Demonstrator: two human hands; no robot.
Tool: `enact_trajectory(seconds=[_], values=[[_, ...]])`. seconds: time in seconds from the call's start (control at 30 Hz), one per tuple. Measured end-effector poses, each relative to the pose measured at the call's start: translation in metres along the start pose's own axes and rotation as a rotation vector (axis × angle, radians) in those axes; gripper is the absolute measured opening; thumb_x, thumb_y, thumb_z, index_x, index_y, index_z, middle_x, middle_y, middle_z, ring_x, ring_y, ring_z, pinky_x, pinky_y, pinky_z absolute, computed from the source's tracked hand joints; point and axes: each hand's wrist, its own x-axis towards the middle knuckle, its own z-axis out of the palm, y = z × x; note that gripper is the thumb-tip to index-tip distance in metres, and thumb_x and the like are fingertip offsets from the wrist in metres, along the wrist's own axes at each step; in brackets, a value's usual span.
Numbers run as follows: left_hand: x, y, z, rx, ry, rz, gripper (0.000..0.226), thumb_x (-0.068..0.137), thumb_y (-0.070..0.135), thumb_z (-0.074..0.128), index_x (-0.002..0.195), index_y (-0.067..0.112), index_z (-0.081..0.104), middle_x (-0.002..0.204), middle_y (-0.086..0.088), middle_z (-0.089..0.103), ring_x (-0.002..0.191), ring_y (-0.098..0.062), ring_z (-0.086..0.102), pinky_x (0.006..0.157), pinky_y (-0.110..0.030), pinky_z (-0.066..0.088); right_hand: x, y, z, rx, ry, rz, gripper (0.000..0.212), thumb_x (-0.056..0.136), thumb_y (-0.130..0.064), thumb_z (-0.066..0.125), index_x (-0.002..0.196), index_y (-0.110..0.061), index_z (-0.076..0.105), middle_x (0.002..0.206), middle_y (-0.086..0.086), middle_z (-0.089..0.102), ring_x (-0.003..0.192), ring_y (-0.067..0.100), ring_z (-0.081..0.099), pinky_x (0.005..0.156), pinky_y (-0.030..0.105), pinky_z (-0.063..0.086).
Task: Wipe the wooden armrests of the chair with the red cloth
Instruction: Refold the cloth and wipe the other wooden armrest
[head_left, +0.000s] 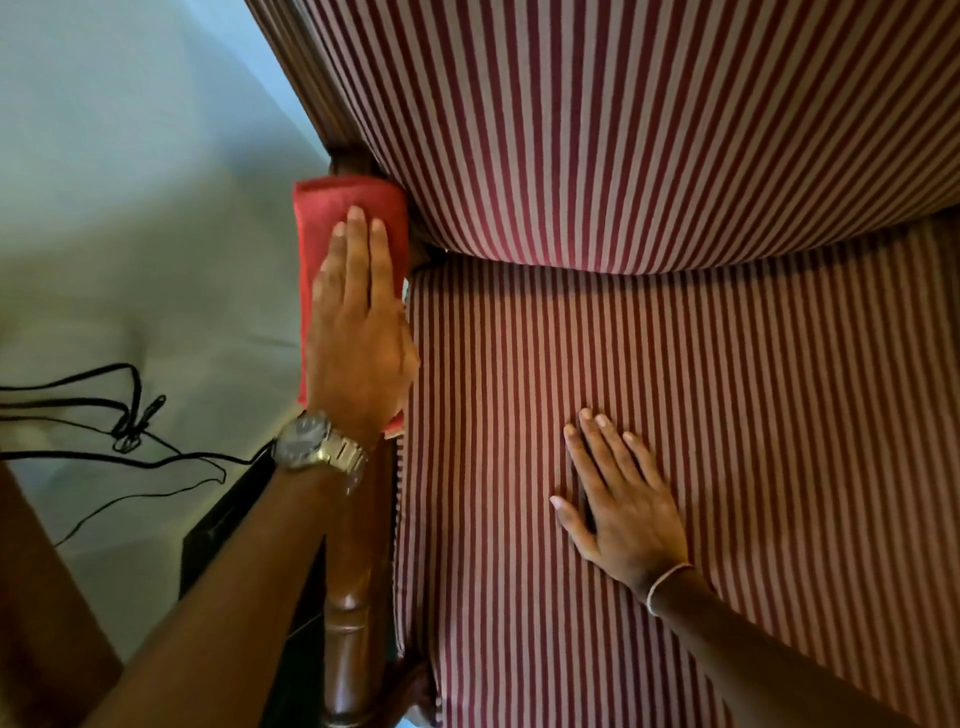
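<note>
Left hand (358, 332) lies flat, fingers straight and together, pressing the red cloth (332, 223) onto the wooden armrest (358, 613) at frame left; right hand (618, 499) rests open, fingers spread, on the striped seat cushion (727, 415), lower center
</note>
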Motion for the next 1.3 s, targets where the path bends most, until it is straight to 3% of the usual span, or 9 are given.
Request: enact_trajectory(seconds=[0.23, 0.37, 0.57, 0.73, 0.9, 1.0, 1.1, 1.2, 1.3], values=[[-0.181, -0.008, -0.005, 0.062, -0.178, 0.059, 0.061, 0.106, 0.035, 0.017, 0.152, -0.002, 0.033, 0.163, -0.024, 0.028, 0.152, -0.039, 0.024, 0.119, -0.059, 0.028, 0.000, 0.001, -0.001, 0.001, 0.001, -0.007, 0.077, 0.101, -0.062, 0.034, 0.162, -0.016, 0.022, 0.173, 0.008, 0.018, 0.160, 0.022, 0.017, 0.130, 0.047, 0.019], [-0.110, -0.007, -0.002, -0.004, -0.098, 0.080, 0.064, 0.095, 0.015, 0.050, 0.154, 0.002, 0.028, 0.165, -0.019, 0.024, 0.154, -0.035, 0.020, 0.122, -0.060, 0.027, 0.000, 0.001, -0.004, 0.004, 0.001, -0.007, 0.078, 0.101, -0.063, 0.033, 0.162, -0.016, 0.024, 0.172, 0.009, 0.020, 0.160, 0.023, 0.020, 0.128, 0.049, 0.023], [0.040, -0.001, -0.009, -0.067, -0.002, -0.009, 0.067, 0.098, 0.015, 0.040, 0.158, 0.003, 0.012, 0.169, -0.017, 0.013, 0.157, -0.032, 0.010, 0.129, -0.048, 0.014, -0.001, 0.000, -0.003, -0.018, 0.012, -0.016, 0.078, 0.100, -0.064, 0.034, 0.162, -0.016, 0.025, 0.172, 0.008, 0.020, 0.160, 0.023, 0.018, 0.128, 0.048, 0.023], [-0.090, -0.008, -0.001, -0.088, -0.038, -0.034, 0.061, 0.103, 0.016, 0.037, 0.159, 0.007, 0.014, 0.170, -0.014, 0.012, 0.158, -0.027, 0.008, 0.126, -0.052, 0.025, 0.000, 0.000, -0.006, -0.004, -0.012, -0.018, 0.079, 0.101, -0.064, 0.033, 0.162, -0.016, 0.022, 0.173, 0.008, 0.018, 0.161, 0.023, 0.015, 0.129, 0.048, 0.022], [-0.185, -0.012, 0.000, -0.014, -0.171, -0.013, 0.059, 0.100, 0.029, 0.028, 0.152, 0.000, 0.032, 0.162, -0.022, 0.029, 0.150, -0.037, 0.027, 0.116, -0.060, 0.038, 0.003, -0.007, -0.021, 0.079, -0.047, 0.003, 0.077, 0.101, -0.061, 0.035, 0.160, -0.013, 0.031, 0.171, 0.010, 0.021, 0.160, 0.025, 0.019, 0.128, 0.050, 0.025], [-0.182, -0.011, -0.009, -0.204, -0.156, -0.037, 0.058, 0.102, 0.032, 0.027, 0.156, 0.010, 0.023, 0.167, -0.014, 0.017, 0.154, -0.031, 0.019, 0.120, -0.056, 0.029, 0.008, -0.034, -0.041, 0.376, -0.003, 0.153, 0.074, 0.098, -0.059, 0.041, 0.153, -0.010, 0.044, 0.167, 0.009, 0.032, 0.157, 0.024, 0.026, 0.128, 0.047, 0.027], [-0.185, -0.029, -0.019, -0.449, -0.087, -0.343, 0.066, 0.101, 0.055, 0.027, 0.160, 0.033, 0.007, 0.172, -0.003, 0.002, 0.155, -0.025, 0.014, 0.117, -0.048, 0.018, 0.026, -0.076, -0.075, 1.083, -0.068, 0.389, 0.058, 0.096, -0.061, 0.052, 0.141, -0.025, 0.055, 0.149, -0.009, 0.054, 0.140, 0.003, 0.049, 0.120, 0.042, 0.042], [-0.196, -0.056, -0.035, -0.589, -0.162, -0.703, 0.085, 0.085, 0.074, 0.044, 0.156, 0.032, 0.022, 0.154, -0.008, 0.047, 0.136, -0.029, 0.050, 0.107, -0.048, 0.042, 0.053, -0.118, -0.101, 1.568, -0.334, 0.462, 0.053, 0.091, -0.050, 0.061, 0.138, -0.025, 0.055, 0.134, 0.004, 0.067, 0.123, 0.013, 0.066, 0.110, 0.043, 0.053], [-0.200, -0.062, -0.052, -0.762, -0.308, -0.854, 0.097, 0.061, 0.066, 0.065, 0.147, 0.026, 0.043, 0.109, 0.005, 0.070, 0.102, -0.021, 0.069, 0.090, -0.045, 0.058, 0.071, -0.150, -0.117, 1.644, -0.427, 0.391, 0.041, 0.092, -0.025, 0.073, 0.129, -0.024, 0.056, 0.117, 0.004, 0.071, 0.101, 0.005, 0.072, 0.090, 0.027, 0.061]])
